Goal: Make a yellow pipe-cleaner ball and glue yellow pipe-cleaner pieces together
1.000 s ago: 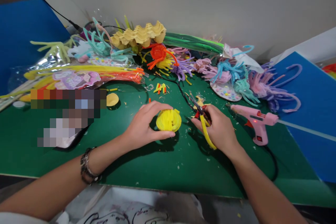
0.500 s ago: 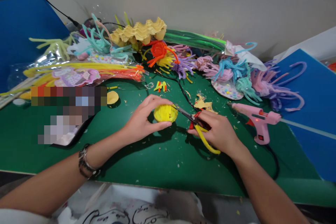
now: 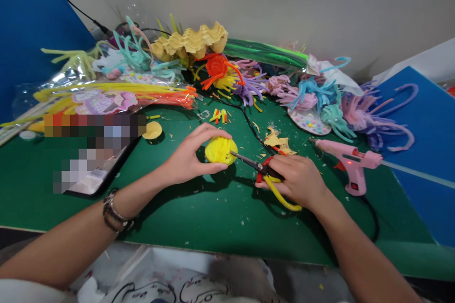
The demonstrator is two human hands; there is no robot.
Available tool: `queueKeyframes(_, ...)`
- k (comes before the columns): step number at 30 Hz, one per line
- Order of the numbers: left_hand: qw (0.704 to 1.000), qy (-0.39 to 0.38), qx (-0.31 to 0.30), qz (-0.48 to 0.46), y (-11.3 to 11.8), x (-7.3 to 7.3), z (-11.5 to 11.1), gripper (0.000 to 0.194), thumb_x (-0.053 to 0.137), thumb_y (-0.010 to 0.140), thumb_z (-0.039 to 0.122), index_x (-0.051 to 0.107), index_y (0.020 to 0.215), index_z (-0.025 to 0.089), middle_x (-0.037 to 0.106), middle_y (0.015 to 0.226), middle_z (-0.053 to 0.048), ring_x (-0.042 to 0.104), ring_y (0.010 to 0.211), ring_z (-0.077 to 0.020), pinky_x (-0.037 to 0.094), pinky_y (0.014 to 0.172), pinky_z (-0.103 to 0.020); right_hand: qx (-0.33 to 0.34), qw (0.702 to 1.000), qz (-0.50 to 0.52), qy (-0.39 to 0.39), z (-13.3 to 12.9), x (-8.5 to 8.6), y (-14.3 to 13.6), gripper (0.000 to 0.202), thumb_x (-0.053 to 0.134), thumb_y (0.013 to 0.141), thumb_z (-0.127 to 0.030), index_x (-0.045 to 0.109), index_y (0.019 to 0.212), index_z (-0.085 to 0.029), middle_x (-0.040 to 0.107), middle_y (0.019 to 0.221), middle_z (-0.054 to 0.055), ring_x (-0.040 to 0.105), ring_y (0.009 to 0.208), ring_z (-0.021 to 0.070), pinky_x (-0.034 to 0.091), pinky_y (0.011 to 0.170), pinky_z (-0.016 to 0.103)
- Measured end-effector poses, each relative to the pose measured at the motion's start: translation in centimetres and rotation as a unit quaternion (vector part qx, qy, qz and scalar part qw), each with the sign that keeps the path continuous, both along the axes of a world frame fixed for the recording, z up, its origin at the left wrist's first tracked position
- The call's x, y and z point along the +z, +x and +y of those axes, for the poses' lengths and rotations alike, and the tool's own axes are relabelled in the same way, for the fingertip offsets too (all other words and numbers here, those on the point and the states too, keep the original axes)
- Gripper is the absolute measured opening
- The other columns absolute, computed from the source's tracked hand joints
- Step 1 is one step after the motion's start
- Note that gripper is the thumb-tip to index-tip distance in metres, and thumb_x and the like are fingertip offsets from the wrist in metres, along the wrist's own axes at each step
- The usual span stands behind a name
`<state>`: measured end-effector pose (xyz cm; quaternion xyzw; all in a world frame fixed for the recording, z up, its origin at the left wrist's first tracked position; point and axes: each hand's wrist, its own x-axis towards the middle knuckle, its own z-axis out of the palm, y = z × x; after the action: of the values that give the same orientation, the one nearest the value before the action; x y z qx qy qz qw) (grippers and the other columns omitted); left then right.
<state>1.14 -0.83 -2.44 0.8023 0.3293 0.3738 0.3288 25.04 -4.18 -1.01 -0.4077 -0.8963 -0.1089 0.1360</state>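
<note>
Between the thumb and fingers of my left hand (image 3: 188, 154) is a small round piece wrapped in yellow pipe cleaner (image 3: 219, 150), held above the green table. My right hand (image 3: 296, 177) grips scissors (image 3: 249, 161) with red handles by their loops. Their narrow blades point left, and the tips meet the right side of the yellow piece. Whether they pierce it or only touch it I cannot tell. A length of yellow pipe cleaner (image 3: 280, 195) curves down beside the scissors' handles under my right hand.
A pink glue gun (image 3: 355, 161) with a lit red light stands at the right, its cord behind. An egg carton (image 3: 192, 41) sits among colourful pipe-cleaner pieces at the back. At left lie bagged pipe cleaners (image 3: 156, 97), a phone (image 3: 95, 182) and a tan disc (image 3: 152, 130).
My left hand has tilted the yellow piece, so more of its wrapped face shows. The scissor tips have dropped from its upper right edge to its right side.
</note>
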Motion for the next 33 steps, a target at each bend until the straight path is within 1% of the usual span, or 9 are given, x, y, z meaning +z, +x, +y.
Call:
queueKeyframes(2, 1.000, -0.006, -0.007, -0.001, -0.09, 0.06, 0.05, 0.036, 0.063, 0.069, 0.028, 0.051, 0.101, 0.019, 0.051, 0.097, -0.005, 0.049, 0.093, -0.0173, 0.037, 0.085, -0.029, -0.007, 1.000, 0.006, -0.003, -0.02, -0.01, 0.05, 0.056, 0.028, 0.081, -0.060, 0.053, 0.055, -0.017, 0.052, 0.049, 0.002, 0.045, 0.045, 0.0114, 0.026, 0.049, 0.022)
queueKeyframes(7, 1.000, -0.003, -0.023, 0.021, -0.07, 0.19, 0.10, 0.037, 0.064, 0.069, 0.028, 0.052, 0.102, 0.017, 0.051, 0.096, -0.005, 0.049, 0.093, -0.0169, 0.037, 0.086, -0.030, -0.001, 0.998, 0.059, -0.009, 0.03, 0.12, 0.00, 0.053, 0.031, 0.082, -0.058, 0.053, 0.057, -0.017, 0.050, 0.046, 0.001, 0.042, 0.043, 0.0106, 0.028, 0.048, 0.020)
queueKeyframes(13, 0.999, 0.010, -0.022, 0.038, -0.23, 0.24, 0.12, 0.038, 0.066, 0.067, 0.032, 0.054, 0.101, 0.020, 0.050, 0.096, -0.004, 0.049, 0.091, -0.0168, 0.037, 0.085, -0.031, 0.002, 1.000, 0.015, -0.004, -0.09, -0.06, -0.13, 0.054, 0.032, 0.081, -0.059, 0.053, 0.056, -0.016, 0.053, 0.049, 0.002, 0.045, 0.045, 0.0116, 0.028, 0.050, 0.022)
queueKeyframes(20, 0.999, 0.013, -0.038, 0.031, -0.38, 0.43, 0.16, 0.036, 0.066, 0.067, 0.030, 0.054, 0.099, 0.019, 0.051, 0.095, -0.003, 0.049, 0.090, -0.0160, 0.037, 0.084, -0.029, 0.018, 1.000, 0.006, 0.000, -0.13, 0.14, -0.17, 0.055, 0.028, 0.083, -0.057, 0.053, 0.057, -0.016, 0.054, 0.048, 0.002, 0.047, 0.045, 0.0109, 0.028, 0.050, 0.021)
queueKeyframes(25, 0.998, 0.028, -0.029, 0.055, -0.45, 0.09, 0.17, 0.033, 0.065, 0.069, 0.029, 0.055, 0.098, 0.020, 0.049, 0.093, -0.002, 0.049, 0.089, -0.0156, 0.037, 0.082, -0.028, 0.006, 1.000, -0.018, 0.012, -0.14, 0.19, -0.17, 0.057, 0.025, 0.084, -0.057, 0.054, 0.057, -0.016, 0.055, 0.049, 0.002, 0.048, 0.045, 0.0118, 0.028, 0.050, 0.022)
queueKeyframes(29, 0.997, 0.028, -0.028, 0.069, -0.48, -0.06, 0.14, 0.032, 0.064, 0.069, 0.030, 0.055, 0.099, 0.021, 0.049, 0.093, -0.002, 0.049, 0.089, -0.0157, 0.036, 0.081, -0.028, 0.014, 0.999, -0.030, 0.015, -0.18, 0.27, -0.13, 0.056, 0.026, 0.084, -0.056, 0.055, 0.058, -0.015, 0.056, 0.050, 0.002, 0.049, 0.046, 0.0120, 0.028, 0.050, 0.023)
queueKeyframes(33, 0.996, 0.029, -0.031, 0.076, -0.49, 0.09, 0.17, 0.033, 0.064, 0.069, 0.032, 0.056, 0.099, 0.022, 0.050, 0.093, -0.002, 0.049, 0.089, -0.0161, 0.035, 0.081, -0.029, 0.014, 0.999, -0.037, 0.015, -0.24, 0.36, -0.10, 0.055, 0.028, 0.084, -0.055, 0.055, 0.059, -0.015, 0.055, 0.050, 0.002, 0.050, 0.047, 0.0122, 0.028, 0.051, 0.023)
